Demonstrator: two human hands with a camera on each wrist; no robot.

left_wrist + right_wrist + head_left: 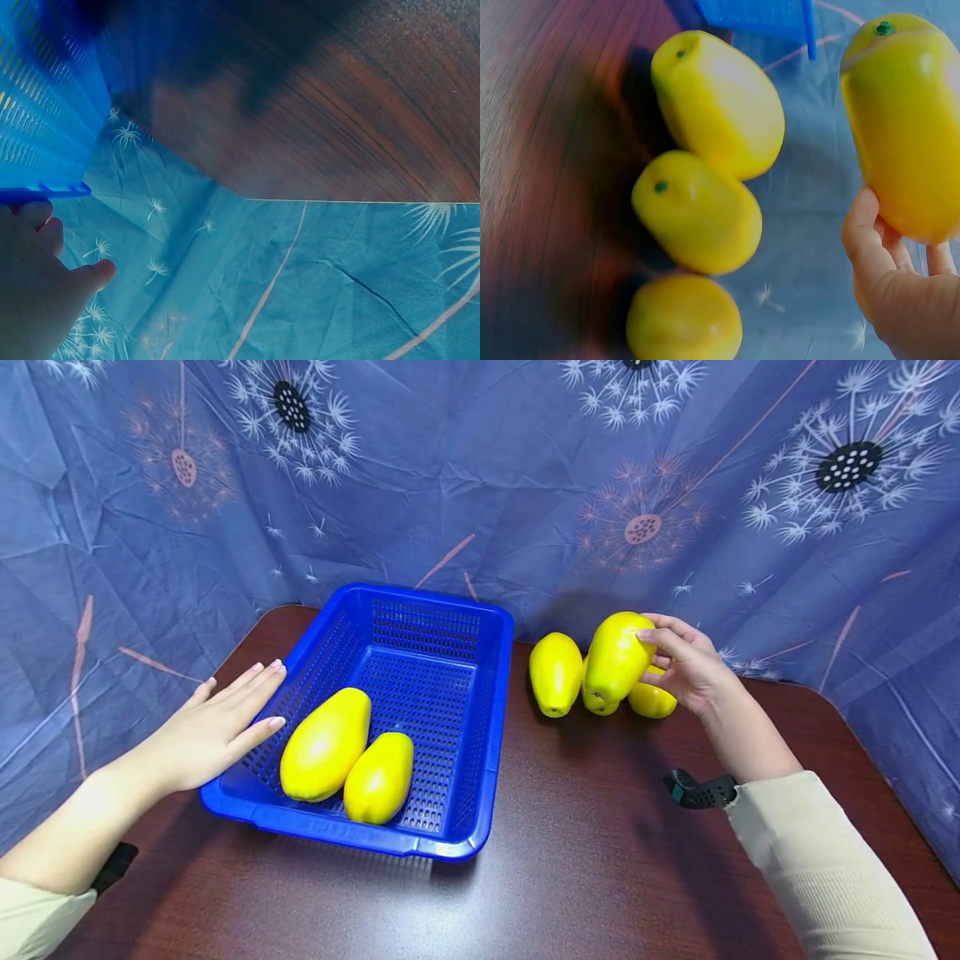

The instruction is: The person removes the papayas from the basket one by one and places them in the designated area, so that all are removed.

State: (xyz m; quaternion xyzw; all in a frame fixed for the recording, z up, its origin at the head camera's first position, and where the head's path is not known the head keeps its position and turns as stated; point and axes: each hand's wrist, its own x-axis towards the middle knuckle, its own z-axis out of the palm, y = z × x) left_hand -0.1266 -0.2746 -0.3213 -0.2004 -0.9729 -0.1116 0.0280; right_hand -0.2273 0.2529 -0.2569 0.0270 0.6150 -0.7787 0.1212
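My right hand [693, 668] grips a yellow papaya [618, 656] by one end, thumb and fingers around it, and holds it up over the table. In the right wrist view, the green stem mark shows at that papaya's [904, 127] far end. Three more papayas lie in a row beneath: one on the left [555, 672], a partly covered middle one [600, 705] and one by my hand [652, 701]. My left hand [213, 731] rests with straight fingers on the left rim of a blue plastic basket [495, 760]. Inside it lie a large papaya [326, 743] and a smaller one [379, 778].
The basket stands on a dark brown wooden table [570, 860], left of the row of papayas. Behind the table hangs a blue cloth [510, 485] with a dandelion print. Black bands are on both wrists.
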